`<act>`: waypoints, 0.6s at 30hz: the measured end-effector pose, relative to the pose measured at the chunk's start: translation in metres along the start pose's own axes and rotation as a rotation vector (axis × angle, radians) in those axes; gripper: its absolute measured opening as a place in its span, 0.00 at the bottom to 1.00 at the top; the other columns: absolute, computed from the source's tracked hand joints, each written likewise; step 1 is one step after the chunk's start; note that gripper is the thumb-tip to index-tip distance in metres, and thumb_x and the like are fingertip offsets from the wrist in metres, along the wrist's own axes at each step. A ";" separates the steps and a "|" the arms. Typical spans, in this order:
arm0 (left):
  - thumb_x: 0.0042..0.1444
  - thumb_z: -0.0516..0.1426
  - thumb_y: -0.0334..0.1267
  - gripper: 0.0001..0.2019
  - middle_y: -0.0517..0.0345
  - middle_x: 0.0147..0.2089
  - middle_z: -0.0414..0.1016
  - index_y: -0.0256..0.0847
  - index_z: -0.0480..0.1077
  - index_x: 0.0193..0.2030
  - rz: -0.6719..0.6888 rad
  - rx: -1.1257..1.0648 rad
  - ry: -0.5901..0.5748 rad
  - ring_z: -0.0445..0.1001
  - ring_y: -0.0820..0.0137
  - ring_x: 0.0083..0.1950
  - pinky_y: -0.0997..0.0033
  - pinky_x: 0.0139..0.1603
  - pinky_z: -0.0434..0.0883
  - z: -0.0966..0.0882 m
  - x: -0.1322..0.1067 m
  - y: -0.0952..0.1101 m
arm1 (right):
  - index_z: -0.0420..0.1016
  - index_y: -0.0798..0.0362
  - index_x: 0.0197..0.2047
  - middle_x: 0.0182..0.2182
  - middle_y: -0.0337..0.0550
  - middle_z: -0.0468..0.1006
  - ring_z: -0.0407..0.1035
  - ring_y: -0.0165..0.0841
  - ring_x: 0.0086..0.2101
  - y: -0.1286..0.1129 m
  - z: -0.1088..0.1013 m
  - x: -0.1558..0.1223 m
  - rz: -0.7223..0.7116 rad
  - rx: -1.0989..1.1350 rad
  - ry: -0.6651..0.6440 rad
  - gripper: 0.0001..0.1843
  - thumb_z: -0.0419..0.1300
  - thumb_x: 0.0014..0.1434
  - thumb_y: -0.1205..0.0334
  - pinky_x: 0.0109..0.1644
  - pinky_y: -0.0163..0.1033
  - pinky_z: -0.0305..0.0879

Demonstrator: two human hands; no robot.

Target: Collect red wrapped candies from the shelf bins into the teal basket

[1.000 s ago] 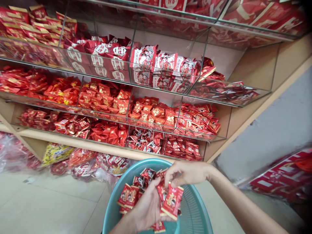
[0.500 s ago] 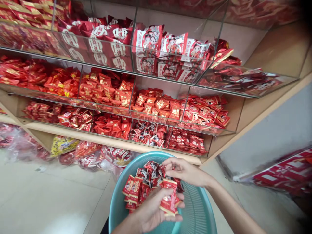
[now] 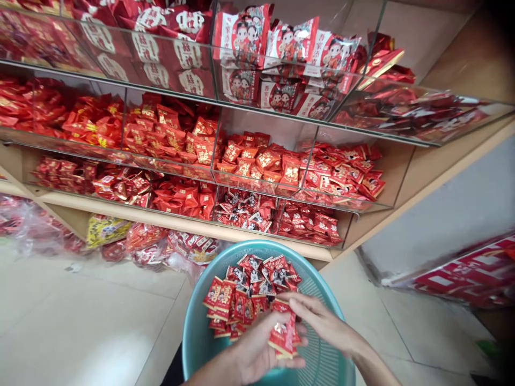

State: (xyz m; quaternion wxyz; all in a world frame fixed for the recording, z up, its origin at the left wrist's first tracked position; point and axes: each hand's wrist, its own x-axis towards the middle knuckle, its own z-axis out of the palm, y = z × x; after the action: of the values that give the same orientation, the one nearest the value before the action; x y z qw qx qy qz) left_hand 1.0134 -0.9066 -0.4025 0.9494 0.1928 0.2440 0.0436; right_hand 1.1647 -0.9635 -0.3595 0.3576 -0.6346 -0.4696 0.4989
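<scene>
A small stack of red candy packets (image 3: 284,336) with gold ends lies in my left hand (image 3: 255,348), thumb on top and fingers underneath. My right hand (image 3: 324,324) is closed at the upper right edge of that same stack; its fingertips are partly hidden. Both hands are over a teal plastic basket (image 3: 322,279). Inside it, more red packets with gold edges (image 3: 221,300) are piled at the left, and red-and-black packets (image 3: 277,271) with cartoon figures lie toward the far side.
Beyond the basket stands a wooden shelf (image 3: 169,214) with clear dividers, its bins filled with red wrapped sweets. Plastic bags of sweets (image 3: 147,241) lie on the tiled floor (image 3: 104,311) beneath it. At the right are a grey wall (image 3: 434,214) and red-and-white packaging (image 3: 466,273).
My right hand has moved down from the red-and-black packets to the stack in my left hand. The left hand keeps its hold. The view has shifted slightly.
</scene>
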 end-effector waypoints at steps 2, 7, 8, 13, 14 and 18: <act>0.53 0.58 0.42 0.14 0.50 0.39 0.74 0.36 0.72 0.43 0.049 -0.021 0.045 0.73 0.64 0.43 0.59 0.43 0.71 -0.001 0.000 0.003 | 0.70 0.47 0.54 0.50 0.45 0.74 0.68 0.40 0.49 0.007 0.009 0.001 0.015 0.054 0.072 0.25 0.52 0.58 0.45 0.52 0.46 0.65; 0.51 0.60 0.41 0.14 0.54 0.38 0.75 0.38 0.71 0.43 0.248 -0.013 0.173 0.73 0.67 0.40 0.64 0.42 0.70 -0.007 0.002 0.008 | 0.64 0.51 0.58 0.58 0.49 0.65 0.60 0.40 0.56 0.036 0.044 0.011 -0.005 0.097 0.403 0.31 0.55 0.55 0.44 0.60 0.47 0.57; 0.50 0.60 0.42 0.15 0.53 0.39 0.75 0.39 0.71 0.43 0.277 -0.011 0.186 0.73 0.67 0.39 0.66 0.40 0.70 -0.008 0.002 0.008 | 0.62 0.53 0.59 0.59 0.51 0.64 0.59 0.40 0.57 0.041 0.052 0.012 -0.018 0.082 0.446 0.33 0.55 0.55 0.44 0.61 0.47 0.55; 0.49 0.61 0.42 0.18 0.53 0.45 0.74 0.39 0.70 0.46 0.331 -0.015 0.278 0.72 0.69 0.40 0.72 0.38 0.67 -0.007 0.000 0.005 | 0.49 0.53 0.65 0.62 0.49 0.59 0.53 0.38 0.61 0.046 0.083 0.010 -0.055 -0.090 0.581 0.40 0.58 0.53 0.53 0.63 0.46 0.51; 0.49 0.61 0.42 0.19 0.52 0.46 0.74 0.39 0.69 0.47 0.349 -0.017 0.283 0.72 0.68 0.42 0.72 0.40 0.67 -0.006 0.000 0.004 | 0.48 0.53 0.66 0.62 0.49 0.59 0.53 0.38 0.60 0.045 0.086 0.009 -0.055 -0.116 0.579 0.41 0.58 0.53 0.55 0.63 0.45 0.52; 0.51 0.60 0.43 0.19 0.51 0.50 0.72 0.38 0.69 0.49 0.392 -0.019 0.243 0.69 0.64 0.50 0.70 0.48 0.65 -0.004 -0.003 0.001 | 0.48 0.55 0.66 0.59 0.49 0.64 0.60 0.37 0.57 0.040 0.090 0.009 -0.030 -0.168 0.543 0.41 0.57 0.53 0.56 0.59 0.42 0.59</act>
State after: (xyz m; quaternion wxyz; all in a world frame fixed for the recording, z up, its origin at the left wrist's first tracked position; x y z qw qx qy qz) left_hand 1.0089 -0.9052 -0.4040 0.8882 0.2211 0.3142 0.2522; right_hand 1.0874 -0.9682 -0.4212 0.4237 -0.7655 -0.4055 0.2647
